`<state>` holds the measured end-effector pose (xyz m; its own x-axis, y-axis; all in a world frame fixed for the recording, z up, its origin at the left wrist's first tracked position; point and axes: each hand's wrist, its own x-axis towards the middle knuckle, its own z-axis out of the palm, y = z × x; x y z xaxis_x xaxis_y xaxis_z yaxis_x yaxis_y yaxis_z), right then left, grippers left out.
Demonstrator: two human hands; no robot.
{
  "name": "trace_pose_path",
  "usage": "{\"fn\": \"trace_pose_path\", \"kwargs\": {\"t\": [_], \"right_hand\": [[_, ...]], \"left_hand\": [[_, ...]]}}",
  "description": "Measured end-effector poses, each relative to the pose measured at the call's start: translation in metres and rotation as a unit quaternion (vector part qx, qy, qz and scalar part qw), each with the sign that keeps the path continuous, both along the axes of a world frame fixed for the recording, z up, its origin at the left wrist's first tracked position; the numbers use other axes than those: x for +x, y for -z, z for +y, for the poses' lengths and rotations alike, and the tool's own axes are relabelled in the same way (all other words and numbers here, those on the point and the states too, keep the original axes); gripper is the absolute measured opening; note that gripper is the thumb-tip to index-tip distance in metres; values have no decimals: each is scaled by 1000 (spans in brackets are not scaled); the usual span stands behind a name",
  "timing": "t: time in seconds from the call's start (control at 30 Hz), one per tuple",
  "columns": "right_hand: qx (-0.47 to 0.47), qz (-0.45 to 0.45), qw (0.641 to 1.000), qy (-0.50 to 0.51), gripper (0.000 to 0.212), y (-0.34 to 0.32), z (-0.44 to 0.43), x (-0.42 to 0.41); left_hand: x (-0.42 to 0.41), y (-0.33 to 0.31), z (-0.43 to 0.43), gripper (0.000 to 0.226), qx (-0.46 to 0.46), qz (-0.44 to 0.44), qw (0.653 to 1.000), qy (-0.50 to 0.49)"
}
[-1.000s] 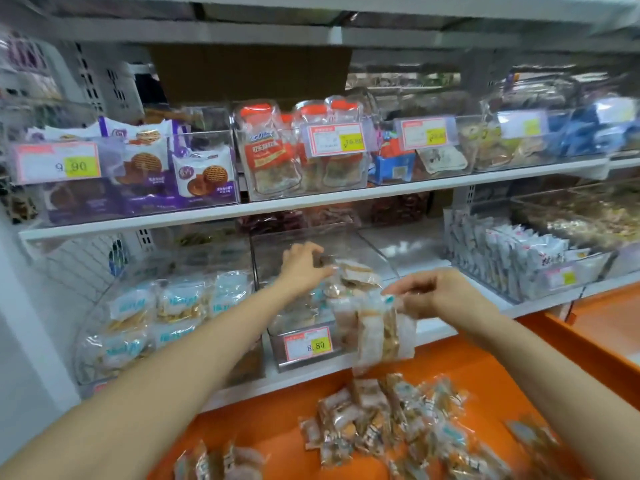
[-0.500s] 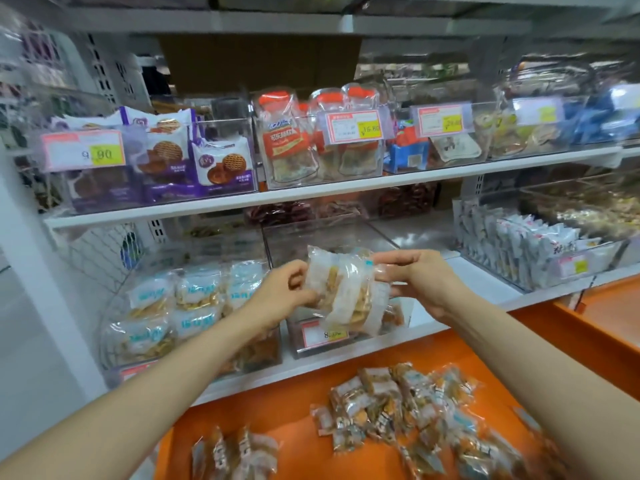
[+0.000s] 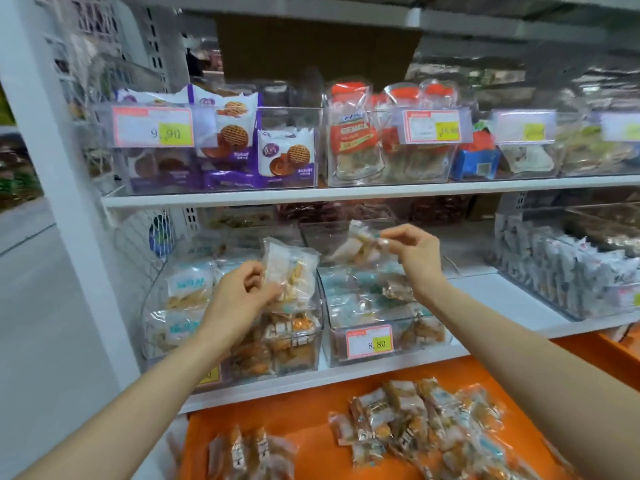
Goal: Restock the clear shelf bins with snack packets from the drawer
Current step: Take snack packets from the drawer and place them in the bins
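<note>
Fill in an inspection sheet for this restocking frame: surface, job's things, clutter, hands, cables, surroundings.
Surface: white lower shelf carrying clear bins; orange drawer open below it.
Job's things: loose snack packets heaped in the drawer; left-hand packets and right-hand packet held up at bin height; bin with the 8.80 tag partly filled.
Clutter: nothing seen.
Hands: left hand grips its packets; right hand pinches its packet above the tagged bin.
Cables: nothing seen.
Surroundings: upper shelf with bins of biscuit packs and price tags; white upright at left.
</note>
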<state>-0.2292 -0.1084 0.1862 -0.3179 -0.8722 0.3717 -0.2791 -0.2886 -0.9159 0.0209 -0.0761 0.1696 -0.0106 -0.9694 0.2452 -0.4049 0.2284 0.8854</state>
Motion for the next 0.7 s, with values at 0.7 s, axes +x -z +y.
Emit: {"fn": "trace_pose_path", "kwargs": {"t": [0.7], "right_hand": [[348,475,780,-213,61,-2,-86,-1]], "left_hand": [[-2,5,-11,14,25,12,999,-22]]}}
